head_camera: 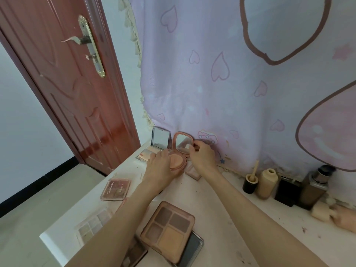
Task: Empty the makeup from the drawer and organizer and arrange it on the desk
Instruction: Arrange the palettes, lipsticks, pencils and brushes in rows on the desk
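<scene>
Door (63,89): reddish-brown, far left of my view, with a metal lever handle (77,39).
Desk (212,199): white, scuffed top running from the lower left toward the right wall.
Clear palette (92,226): lies flat near the desk's left corner, partly hidden by my left forearm.
Pink lettered palette (116,189): closed, flat on the desk, just left of my left wrist.
Silver compact (154,146): open at the back left, its mirror lid upright, just beside the pink compact.
Left hand (160,166): I see it steady the base of the pink compact (178,151), fingers curled round its near edge beside the puff (176,160).
Four-pan palette (168,230): open-faced, stacked on a dark case (192,249) near the front, between my forearms.
Right hand (202,153): fingers pinch the right rim of the compact's mirror lid, which stands open against the curtain (212,74).
Small pink case (192,171): flat under my right wrist; I cannot tell more.
Bottles: a dark pot with a stick (250,183), a beige bottle (266,183), a black box (287,192) and a brown pump bottle (316,186) line the back right.
Sponge (320,211): pale, at the far right edge.
</scene>
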`<action>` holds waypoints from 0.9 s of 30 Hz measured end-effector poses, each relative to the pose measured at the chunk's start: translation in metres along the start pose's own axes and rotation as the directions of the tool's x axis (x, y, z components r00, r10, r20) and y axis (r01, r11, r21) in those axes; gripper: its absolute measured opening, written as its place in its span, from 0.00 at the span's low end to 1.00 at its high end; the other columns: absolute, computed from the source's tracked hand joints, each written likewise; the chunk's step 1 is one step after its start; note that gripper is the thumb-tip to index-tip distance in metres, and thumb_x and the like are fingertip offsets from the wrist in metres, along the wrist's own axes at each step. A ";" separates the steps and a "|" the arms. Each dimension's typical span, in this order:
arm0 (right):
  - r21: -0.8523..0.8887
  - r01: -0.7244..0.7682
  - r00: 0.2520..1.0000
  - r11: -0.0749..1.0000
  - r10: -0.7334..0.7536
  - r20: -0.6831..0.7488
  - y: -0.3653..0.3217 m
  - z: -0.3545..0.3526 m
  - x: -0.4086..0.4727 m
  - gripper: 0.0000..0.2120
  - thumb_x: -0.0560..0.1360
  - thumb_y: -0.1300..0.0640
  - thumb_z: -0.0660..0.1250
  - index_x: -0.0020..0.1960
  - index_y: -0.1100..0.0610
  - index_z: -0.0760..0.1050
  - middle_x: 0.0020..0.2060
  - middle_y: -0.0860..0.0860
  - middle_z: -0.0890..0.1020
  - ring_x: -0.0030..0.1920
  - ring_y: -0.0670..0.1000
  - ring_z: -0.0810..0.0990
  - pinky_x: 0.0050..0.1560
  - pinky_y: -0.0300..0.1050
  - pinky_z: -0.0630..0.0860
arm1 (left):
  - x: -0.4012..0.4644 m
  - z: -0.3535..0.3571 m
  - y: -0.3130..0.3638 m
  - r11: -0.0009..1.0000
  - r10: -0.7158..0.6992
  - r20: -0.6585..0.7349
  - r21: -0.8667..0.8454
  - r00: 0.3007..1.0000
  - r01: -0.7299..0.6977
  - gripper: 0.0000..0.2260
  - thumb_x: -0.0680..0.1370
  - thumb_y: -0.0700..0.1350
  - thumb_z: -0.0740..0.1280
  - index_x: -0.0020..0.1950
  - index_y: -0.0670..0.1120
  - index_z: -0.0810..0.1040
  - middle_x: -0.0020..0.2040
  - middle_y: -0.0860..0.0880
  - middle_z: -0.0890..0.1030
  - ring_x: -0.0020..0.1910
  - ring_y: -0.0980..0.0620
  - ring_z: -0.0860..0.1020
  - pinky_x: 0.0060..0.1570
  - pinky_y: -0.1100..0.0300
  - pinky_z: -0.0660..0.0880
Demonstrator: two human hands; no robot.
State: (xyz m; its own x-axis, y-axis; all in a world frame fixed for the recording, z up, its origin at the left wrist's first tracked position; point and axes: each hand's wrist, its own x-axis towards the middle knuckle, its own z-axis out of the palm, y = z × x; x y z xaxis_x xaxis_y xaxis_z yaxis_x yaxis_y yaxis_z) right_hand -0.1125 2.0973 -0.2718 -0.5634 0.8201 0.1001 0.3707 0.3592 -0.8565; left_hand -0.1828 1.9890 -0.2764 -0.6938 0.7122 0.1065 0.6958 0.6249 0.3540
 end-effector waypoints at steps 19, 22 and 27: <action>-0.206 0.215 0.966 0.955 -0.177 0.189 0.019 -0.049 -0.108 0.19 0.80 0.57 0.56 0.70 0.57 0.66 0.68 0.54 0.70 0.68 0.53 0.67 0.67 0.44 0.63 | -0.099 -0.036 0.004 0.960 0.236 -0.034 -0.145 0.971 -0.238 0.21 0.79 0.51 0.61 0.71 0.48 0.65 0.69 0.47 0.67 0.69 0.49 0.62 0.67 0.57 0.61; -0.381 0.234 0.957 0.895 -0.143 0.250 0.032 -0.059 -0.138 0.20 0.81 0.55 0.54 0.72 0.56 0.62 0.72 0.53 0.64 0.71 0.52 0.61 0.70 0.44 0.58 | -0.134 -0.040 0.010 0.972 0.211 0.003 -0.108 0.977 -0.210 0.23 0.78 0.56 0.61 0.71 0.50 0.65 0.70 0.50 0.65 0.69 0.50 0.60 0.67 0.57 0.59; -0.614 0.239 0.955 0.752 -0.070 0.287 0.055 -0.068 -0.181 0.23 0.82 0.50 0.47 0.76 0.53 0.53 0.76 0.52 0.52 0.76 0.51 0.49 0.75 0.49 0.43 | -0.173 -0.038 0.018 0.993 0.083 0.051 -0.089 0.995 -0.078 0.34 0.72 0.63 0.63 0.73 0.51 0.58 0.73 0.48 0.61 0.71 0.46 0.58 0.69 0.53 0.56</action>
State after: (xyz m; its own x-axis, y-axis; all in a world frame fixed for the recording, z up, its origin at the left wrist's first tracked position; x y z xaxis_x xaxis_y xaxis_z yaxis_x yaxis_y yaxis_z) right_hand 0.0599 1.9988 -0.3032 -0.7759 0.6307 0.0101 0.5973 0.7398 -0.3096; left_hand -0.0576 1.8649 -0.2529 -0.6233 0.7770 0.0884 0.7289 0.5363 0.4255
